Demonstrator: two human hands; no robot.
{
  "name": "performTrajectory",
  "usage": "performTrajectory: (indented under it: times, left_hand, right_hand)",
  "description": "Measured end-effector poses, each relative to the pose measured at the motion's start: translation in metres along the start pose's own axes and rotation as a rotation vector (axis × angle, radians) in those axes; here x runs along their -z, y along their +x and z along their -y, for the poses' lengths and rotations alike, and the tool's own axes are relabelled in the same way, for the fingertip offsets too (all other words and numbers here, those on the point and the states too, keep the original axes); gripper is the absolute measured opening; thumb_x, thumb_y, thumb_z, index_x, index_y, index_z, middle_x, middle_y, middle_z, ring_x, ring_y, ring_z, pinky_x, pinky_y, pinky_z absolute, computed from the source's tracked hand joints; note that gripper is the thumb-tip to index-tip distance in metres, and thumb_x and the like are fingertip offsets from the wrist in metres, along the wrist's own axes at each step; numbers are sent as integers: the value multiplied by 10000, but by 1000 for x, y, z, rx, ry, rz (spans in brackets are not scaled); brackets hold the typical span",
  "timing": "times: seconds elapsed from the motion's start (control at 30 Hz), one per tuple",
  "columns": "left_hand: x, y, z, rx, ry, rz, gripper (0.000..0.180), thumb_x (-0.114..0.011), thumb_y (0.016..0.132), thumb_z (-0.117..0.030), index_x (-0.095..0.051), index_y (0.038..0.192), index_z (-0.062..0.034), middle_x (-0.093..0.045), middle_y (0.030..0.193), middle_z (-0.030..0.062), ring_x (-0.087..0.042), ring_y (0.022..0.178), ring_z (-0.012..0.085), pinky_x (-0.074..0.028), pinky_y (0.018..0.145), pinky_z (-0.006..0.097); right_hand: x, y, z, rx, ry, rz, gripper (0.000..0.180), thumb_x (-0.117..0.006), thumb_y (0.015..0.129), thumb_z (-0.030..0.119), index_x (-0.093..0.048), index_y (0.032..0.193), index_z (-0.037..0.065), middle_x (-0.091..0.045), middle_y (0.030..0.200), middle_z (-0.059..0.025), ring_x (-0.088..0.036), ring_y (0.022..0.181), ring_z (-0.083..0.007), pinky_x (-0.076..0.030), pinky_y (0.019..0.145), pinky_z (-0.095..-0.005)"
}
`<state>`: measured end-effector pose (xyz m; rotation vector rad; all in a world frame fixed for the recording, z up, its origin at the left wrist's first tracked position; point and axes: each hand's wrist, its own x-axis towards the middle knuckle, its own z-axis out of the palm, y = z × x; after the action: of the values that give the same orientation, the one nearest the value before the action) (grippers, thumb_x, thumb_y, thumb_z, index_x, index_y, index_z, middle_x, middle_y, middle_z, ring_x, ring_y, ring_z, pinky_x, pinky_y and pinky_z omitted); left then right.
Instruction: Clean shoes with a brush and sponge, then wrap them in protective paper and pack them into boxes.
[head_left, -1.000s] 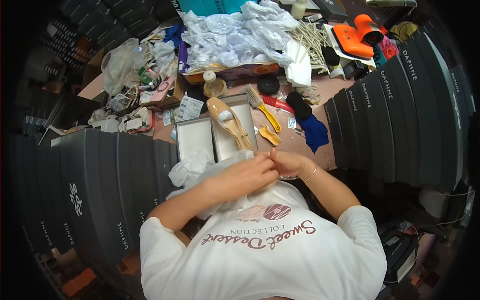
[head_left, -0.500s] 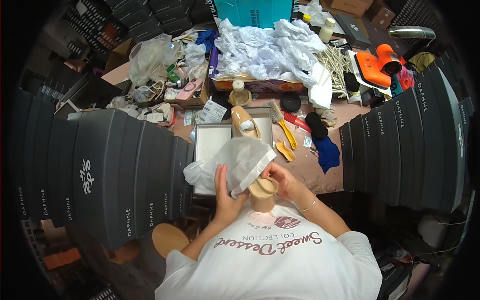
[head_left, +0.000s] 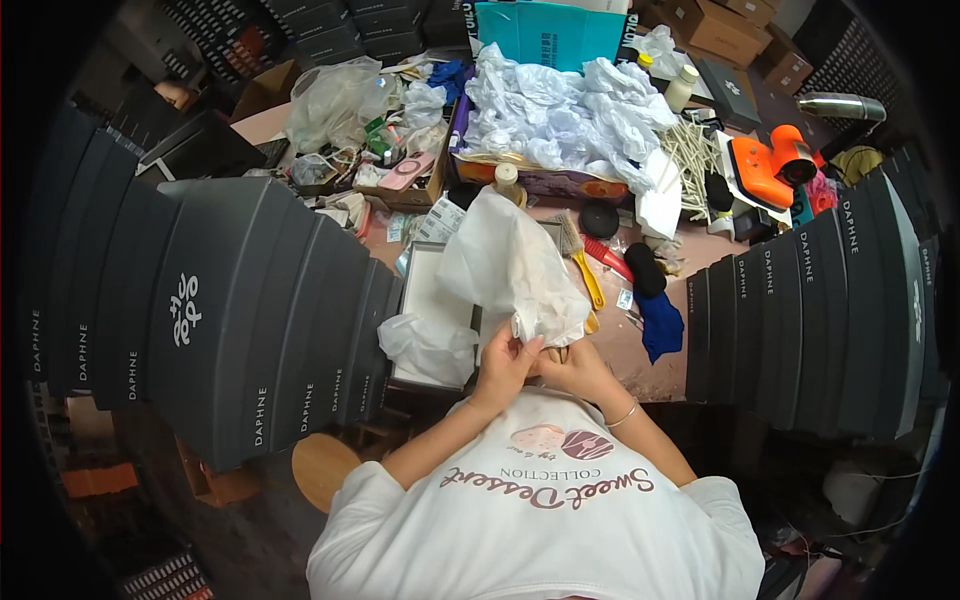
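Note:
A thin white bag (head_left: 515,260) stands up from my hands and covers most of the tan shoe (head_left: 557,355), which shows only as a small bit at the bag's mouth. My left hand (head_left: 507,370) pinches the bag's lower edge between thumb and fingers. Close against it, my right hand (head_left: 577,371) is closed around the shoe's end. Behind the bag lies an open shoe box (head_left: 427,287) with a pale inside. More thin white material (head_left: 430,348) droops over the box's near left corner. The second tan shoe is hidden from sight.
Stacks of dark shoe boxes wall me in on the left (head_left: 225,330) and right (head_left: 810,310). Beyond the bag lie a yellow-handled brush (head_left: 588,275), a blue cloth (head_left: 660,325) and a black round lid (head_left: 599,218). Crumpled white paper (head_left: 550,110) fills a carton at the back.
The bag has been drawn over the shoe and raised, hiding the other shoe in the box. My left hand has moved right, close to my right hand. The view has shifted slightly.

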<state>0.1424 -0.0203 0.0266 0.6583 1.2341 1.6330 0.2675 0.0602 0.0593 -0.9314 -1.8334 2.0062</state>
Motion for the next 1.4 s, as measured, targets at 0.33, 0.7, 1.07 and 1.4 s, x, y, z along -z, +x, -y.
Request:
performTrajectory:
  times: [0.33,0.7,1.07,1.4]
  left_hand:
    - [35,30,-14,-171,592,-124,226,-639,764,16,-613,987,-7,-622,921,111,-614,840,226,-474,737,283]
    - [-20,12,-76,-614,740,234,549,-516,644,119,-632,1149,-61,-633,819,165,-624,703,320,-491,634,350]
    - [-3,-12,-62,-350,512,263,574,-436,671,141,-583,1207,-2,-666,997,199,-668,870,242,-503,794,275]
    - [-11,-27,-44,-547,886,752,669,-665,692,-17,-474,1333,-46,-609,810,119,-592,693,289,-489,658,324]
  right_hand:
    - [45,-34,-6,-308,1024,51,447,-408,921,297,-450,1274,28,-544,1206,-156,-567,1063,-216,-478,895,-413]
    - [-12,32,-47,228,695,-245,413,-560,915,244,-471,1273,57,-536,1214,-42,-517,1112,-180,-430,970,-330]
    - [14,23,6,294,1359,100,442,-538,918,320,-469,1285,83,-556,1200,-64,-536,1101,-217,-464,923,-349]
    - [5,34,15,292,1261,-38,450,-539,899,332,-483,1278,96,-562,1191,-99,-542,1088,-267,-477,903,-370]
